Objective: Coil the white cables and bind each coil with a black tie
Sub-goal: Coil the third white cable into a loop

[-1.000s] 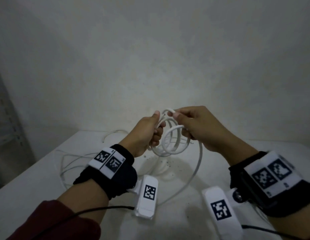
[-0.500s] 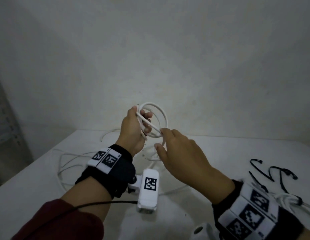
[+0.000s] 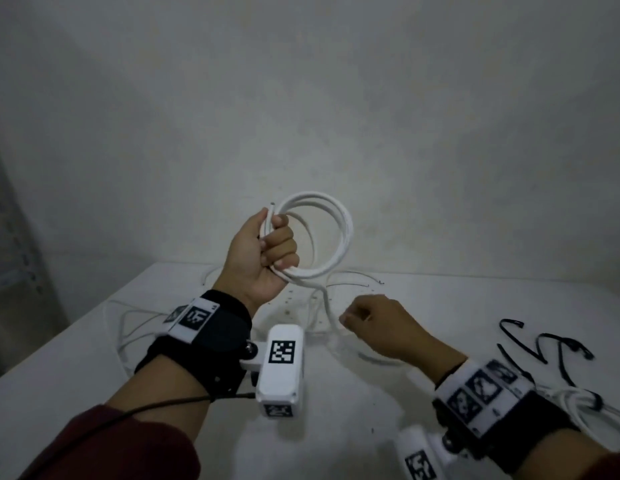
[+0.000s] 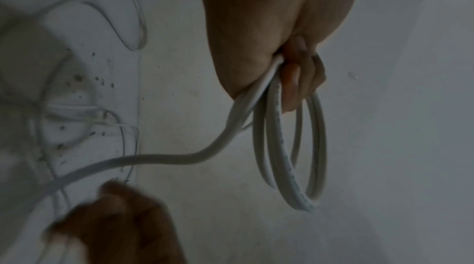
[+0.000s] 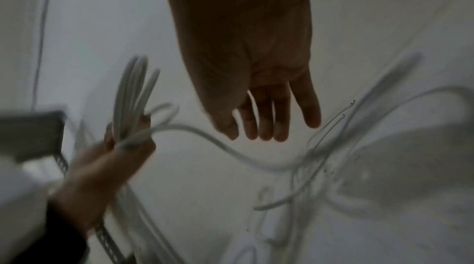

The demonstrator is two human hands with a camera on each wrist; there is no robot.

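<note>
My left hand is raised above the table and grips a coil of white cable of a few loops. In the left wrist view the coil hangs from my curled fingers. The cable's loose tail drops from the coil to the table. My right hand is low over the table beside that tail. The right wrist view shows its fingers stretched out with nothing in them. Black ties lie on the table to the right.
The white table stands against a plain wall. More loose white cables lie at the left, thin dark wires near the back edge. A bound white coil lies at the right edge. Metal shelving stands far left.
My right hand has let go of the coil and dropped down and to the right, close to the table. My left hand has kept the coil and lifted it a little.
</note>
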